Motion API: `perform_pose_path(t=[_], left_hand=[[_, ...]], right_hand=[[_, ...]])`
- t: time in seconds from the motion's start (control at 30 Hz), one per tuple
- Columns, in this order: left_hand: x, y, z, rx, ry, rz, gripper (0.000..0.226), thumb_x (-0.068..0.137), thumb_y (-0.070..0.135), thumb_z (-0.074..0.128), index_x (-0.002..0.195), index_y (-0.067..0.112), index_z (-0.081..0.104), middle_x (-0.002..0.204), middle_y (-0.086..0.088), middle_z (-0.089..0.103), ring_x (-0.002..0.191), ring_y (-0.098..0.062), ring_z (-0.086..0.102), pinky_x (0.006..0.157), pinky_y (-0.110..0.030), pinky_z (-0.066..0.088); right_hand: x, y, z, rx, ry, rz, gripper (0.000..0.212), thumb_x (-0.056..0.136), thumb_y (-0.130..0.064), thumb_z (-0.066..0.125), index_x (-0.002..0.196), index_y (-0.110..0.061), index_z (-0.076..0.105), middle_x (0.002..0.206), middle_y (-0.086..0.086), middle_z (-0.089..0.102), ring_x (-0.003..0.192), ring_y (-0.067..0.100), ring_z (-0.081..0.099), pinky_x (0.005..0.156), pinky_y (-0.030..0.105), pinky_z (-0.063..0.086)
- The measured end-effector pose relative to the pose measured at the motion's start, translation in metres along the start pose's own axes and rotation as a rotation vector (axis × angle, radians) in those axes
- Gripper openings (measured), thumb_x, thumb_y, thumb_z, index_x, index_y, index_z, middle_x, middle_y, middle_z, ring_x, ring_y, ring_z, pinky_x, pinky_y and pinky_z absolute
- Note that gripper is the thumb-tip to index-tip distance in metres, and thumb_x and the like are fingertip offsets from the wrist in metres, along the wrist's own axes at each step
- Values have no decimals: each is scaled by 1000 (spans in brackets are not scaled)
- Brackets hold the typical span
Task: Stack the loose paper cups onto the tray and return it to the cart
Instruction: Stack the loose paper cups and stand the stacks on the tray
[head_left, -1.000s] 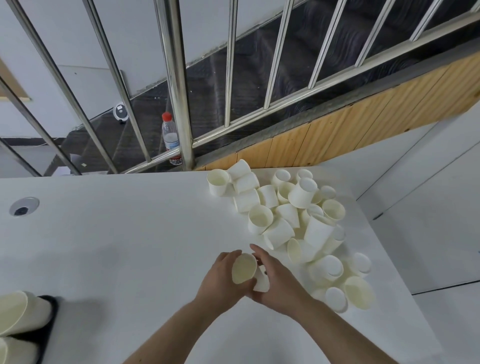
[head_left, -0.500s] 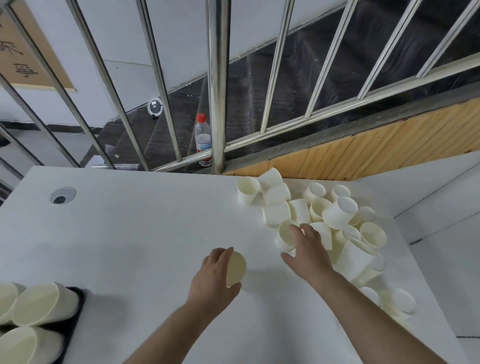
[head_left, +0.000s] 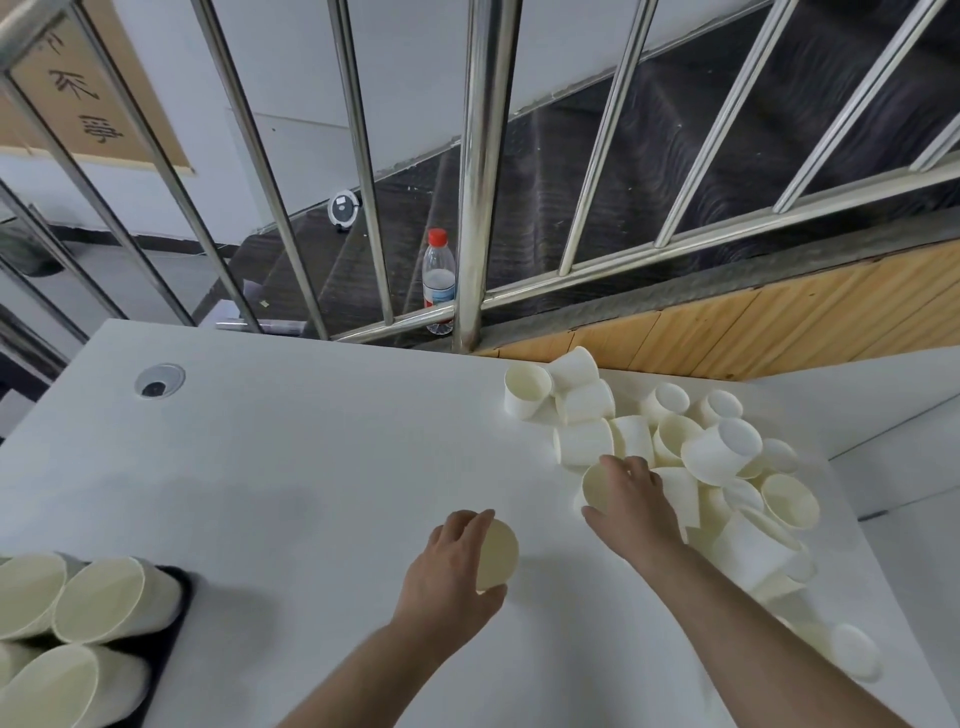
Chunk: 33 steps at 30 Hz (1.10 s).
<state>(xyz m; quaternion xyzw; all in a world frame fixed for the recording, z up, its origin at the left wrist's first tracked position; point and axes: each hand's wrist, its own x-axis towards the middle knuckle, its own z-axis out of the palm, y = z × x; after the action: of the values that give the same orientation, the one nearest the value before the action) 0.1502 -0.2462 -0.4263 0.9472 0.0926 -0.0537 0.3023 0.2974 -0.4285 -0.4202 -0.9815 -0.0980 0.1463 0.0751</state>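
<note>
Head view: left hand (head_left: 447, 569) wraps a cup (head_left: 497, 555); right hand (head_left: 631, 501) clasps another (head_left: 595, 486) at the pile's (head_left: 727, 467) near-left edge. Light, crushable paper; hold walls gently.

— How many stacks of cups (head_left: 98, 603) lie on the black tray (head_left: 171, 618)?
— Four show, at the frame's edge.
— And loose cups (head_left: 722, 457) on the counter (head_left: 311, 467)?
— Roughly twenty in the pile; overlaps prevent an exact count. One more in each hand.
— Bottles?
— One bottle (head_left: 439, 283), red-capped.
</note>
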Motion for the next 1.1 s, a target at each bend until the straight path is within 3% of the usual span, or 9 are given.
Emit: perform_pose_path(t=[0.43,0.8,1.1], left_hand=[[-7,-4,-6,-24,1,25,76,83,37,62,147,28,24,142,12,32,128,-12,38,90,-24,46],[-39,-1,-6,-37,-5,155,72,84,33,60,146,28,24,144,12,28,129,-12,34,88,-22,46],[-115,-16,-12,-60,48,189,71,84,30,60,146,28,25,145,12,29,129,-12,33,88,-18,42]], right_hand=[[-48,-14,4,148,-25,-144,74,83,-27,65,148,-22,29,143,-1,33,130,23,35,103,30,40],[-122,-26,4,160,22,-199,73,82,-26,63,147,-26,31,138,-7,27,129,15,32,94,28,48],[-201,-50,16,141,31,-272,74,80,-23,63,147,-28,31,137,-10,26,128,13,31,90,26,49]])
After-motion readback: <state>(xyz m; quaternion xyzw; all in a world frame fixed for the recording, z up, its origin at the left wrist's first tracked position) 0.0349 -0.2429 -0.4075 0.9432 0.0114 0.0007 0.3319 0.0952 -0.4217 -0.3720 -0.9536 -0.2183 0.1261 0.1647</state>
